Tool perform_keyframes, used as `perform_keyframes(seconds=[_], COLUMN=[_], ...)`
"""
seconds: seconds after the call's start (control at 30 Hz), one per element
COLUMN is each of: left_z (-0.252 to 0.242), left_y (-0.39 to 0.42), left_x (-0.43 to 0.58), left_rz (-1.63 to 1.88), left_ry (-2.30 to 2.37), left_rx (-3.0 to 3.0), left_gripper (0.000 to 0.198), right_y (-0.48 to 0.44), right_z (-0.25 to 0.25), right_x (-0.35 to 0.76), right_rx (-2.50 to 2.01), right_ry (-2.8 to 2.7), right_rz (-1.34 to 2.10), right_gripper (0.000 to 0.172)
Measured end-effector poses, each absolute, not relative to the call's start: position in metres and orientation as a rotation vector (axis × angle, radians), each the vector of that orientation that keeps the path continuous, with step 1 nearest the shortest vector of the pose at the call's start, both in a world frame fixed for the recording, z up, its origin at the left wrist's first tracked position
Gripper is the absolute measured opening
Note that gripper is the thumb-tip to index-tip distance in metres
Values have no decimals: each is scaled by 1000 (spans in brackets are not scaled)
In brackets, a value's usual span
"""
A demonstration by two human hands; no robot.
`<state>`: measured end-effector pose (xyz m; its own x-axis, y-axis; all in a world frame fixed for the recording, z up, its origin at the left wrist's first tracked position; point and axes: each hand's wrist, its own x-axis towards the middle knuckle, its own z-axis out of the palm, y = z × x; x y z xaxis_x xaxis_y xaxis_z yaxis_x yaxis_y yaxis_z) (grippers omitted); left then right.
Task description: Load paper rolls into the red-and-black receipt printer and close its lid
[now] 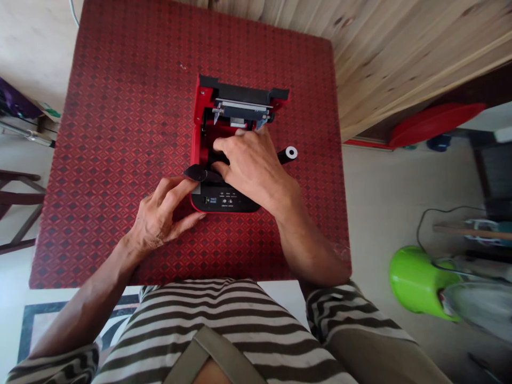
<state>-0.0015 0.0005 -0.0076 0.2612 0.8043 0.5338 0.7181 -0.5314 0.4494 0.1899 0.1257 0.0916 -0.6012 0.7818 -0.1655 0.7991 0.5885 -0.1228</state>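
A red and black label printer stands on the table with its lid raised at the far side. My right hand reaches into its open compartment, thumb and fingers curled round black ribbon, whose inner part the hand hides. A loose pointed end of dark film lies over the printer's front left. My left hand pinches the front left corner, index finger on top and thumb low at the front edge. Right of my right wrist, a black roll with a white core sticks out, partly covered.
The table has a red patterned cover. Wooden boards run along the far right. On the floor at right are a green bucket and a cable. A dark wooden chair stands at left.
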Motion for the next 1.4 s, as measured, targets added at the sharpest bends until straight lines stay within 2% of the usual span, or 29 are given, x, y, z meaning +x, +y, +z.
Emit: perform_keyframes(seconds=[0.23,0.43,0.5,0.57,0.7,0.83,0.9,1.0,1.1,1.23,1.4], left_z=[-6,-7,-6,-3,11,39,55,75,85,88,92], left_y=[1,1,0,-1,0,24,47,90,125,136,114], left_x=[-1,-3,-4,-5,-9,-11,-11,-10,-7,1,7], left_rz=[1140,1141,1162,1184,1224,1368,1400,1465,1333,1071,1061], left_ry=[1466,1463,1460,1431,1407,1423,1502,1578,1516,1417,1372], left_rx=[2404,2383,2350,2325,2142,1953,2037,2324,2457,2418,2454], left_gripper=[77,74,70,66,63,56,55,66,76,67,57], right_y=[125,106,95,85,72,68,68,69,71,70,63], right_z=[84,100,100,95,81,78,79,79,77,75,75], right_x=[197,227,235,239,241,245,248,250,249,245,239], right_rx=[1379,1094,1002,1025,1133,1127,1123,1133,1156,1190,1127], right_ry=[2845,3139,3175,3202,3293,3368,3377,3441,3521,3514,3550], right_rz=[-357,-970,-1049,-986,-894,-902,-922,-900,-786,-655,-480], right_gripper=[16,29,43,51,37,33,29,19,15,20,23])
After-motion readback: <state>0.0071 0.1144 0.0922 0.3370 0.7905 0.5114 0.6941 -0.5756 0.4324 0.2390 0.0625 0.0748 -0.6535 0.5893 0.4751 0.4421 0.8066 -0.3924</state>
